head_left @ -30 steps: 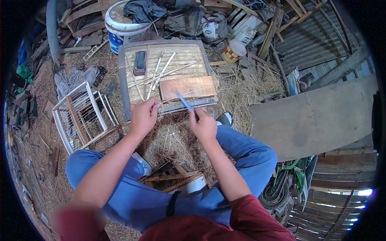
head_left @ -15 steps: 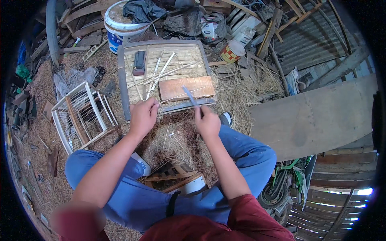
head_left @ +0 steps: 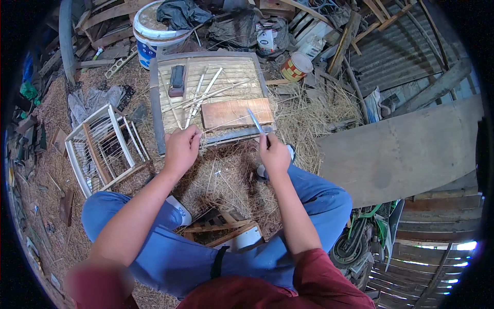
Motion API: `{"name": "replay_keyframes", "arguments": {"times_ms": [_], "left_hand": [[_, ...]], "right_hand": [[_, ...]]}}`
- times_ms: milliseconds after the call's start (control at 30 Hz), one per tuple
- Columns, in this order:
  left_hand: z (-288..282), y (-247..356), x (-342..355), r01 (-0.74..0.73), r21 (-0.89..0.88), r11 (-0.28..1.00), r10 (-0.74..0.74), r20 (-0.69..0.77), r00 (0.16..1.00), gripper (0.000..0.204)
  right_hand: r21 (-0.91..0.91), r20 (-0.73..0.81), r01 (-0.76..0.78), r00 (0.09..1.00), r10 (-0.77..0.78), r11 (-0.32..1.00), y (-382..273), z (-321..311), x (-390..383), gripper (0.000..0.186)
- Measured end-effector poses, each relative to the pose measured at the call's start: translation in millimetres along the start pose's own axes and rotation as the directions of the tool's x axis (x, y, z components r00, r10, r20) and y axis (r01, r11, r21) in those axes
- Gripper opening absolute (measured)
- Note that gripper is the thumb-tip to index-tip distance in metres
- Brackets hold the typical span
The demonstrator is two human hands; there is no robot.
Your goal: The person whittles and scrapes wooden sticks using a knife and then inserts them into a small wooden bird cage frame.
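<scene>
My right hand [head_left: 274, 156] is closed round the handle of a knife [head_left: 254, 120], its blade pointing away from me over a reddish-brown wooden block [head_left: 218, 113]. In my left hand [head_left: 181, 150], thumb and fingers pinch the near end of a thin pale bamboo strip [head_left: 226, 123]. The strip slants across the block toward the blade; whether the blade touches it I cannot tell. Under the block is a low slatted board [head_left: 177, 59] with a grey frame. Several loose strips [head_left: 207, 92] and a dark oblong block [head_left: 177, 81] lie on its left half.
A white slatted wooden frame [head_left: 114, 123] stands on the left. Behind the board are a white and blue bucket [head_left: 159, 35] and a red and yellow tin [head_left: 297, 67]. A large flat panel [head_left: 401, 149] lies to the right, near a green motorbike [head_left: 355, 237].
My right hand and the knife have moved to the right along the strip. The left hand stays in nearly the same place, still pinching.
</scene>
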State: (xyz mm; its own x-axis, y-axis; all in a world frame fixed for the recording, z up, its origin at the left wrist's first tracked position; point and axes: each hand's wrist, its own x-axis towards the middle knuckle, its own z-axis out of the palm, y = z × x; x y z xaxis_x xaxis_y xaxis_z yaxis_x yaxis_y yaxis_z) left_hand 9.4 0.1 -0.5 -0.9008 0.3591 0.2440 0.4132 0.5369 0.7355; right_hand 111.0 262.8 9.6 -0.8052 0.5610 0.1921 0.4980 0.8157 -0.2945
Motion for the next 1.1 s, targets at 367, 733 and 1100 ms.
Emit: {"name": "replay_keyframes", "arguments": {"times_ms": [367,733,1100], "left_hand": [[1.8,-13.1,-3.5,0.081,-0.152,0.985,-0.077,0.036,0.996,0.008],[2.1,-10.1,-2.0,0.085,-0.140,0.986,-0.078,0.061,0.995,0.013],[1.3,-6.2,-1.5,0.071,-0.066,0.995,-0.068,0.046,0.997,0.013]], "right_hand": [[0.081,0.132,0.306,0.940,-0.315,0.948,-40.2,-1.3,-32.6,0.035],[0.081,0.075,0.153,0.984,-0.159,0.985,-28.8,3.0,-9.5,0.038],[0.100,-0.075,0.101,0.993,-0.094,0.990,-24.5,14.3,-18.6,0.034]]}}
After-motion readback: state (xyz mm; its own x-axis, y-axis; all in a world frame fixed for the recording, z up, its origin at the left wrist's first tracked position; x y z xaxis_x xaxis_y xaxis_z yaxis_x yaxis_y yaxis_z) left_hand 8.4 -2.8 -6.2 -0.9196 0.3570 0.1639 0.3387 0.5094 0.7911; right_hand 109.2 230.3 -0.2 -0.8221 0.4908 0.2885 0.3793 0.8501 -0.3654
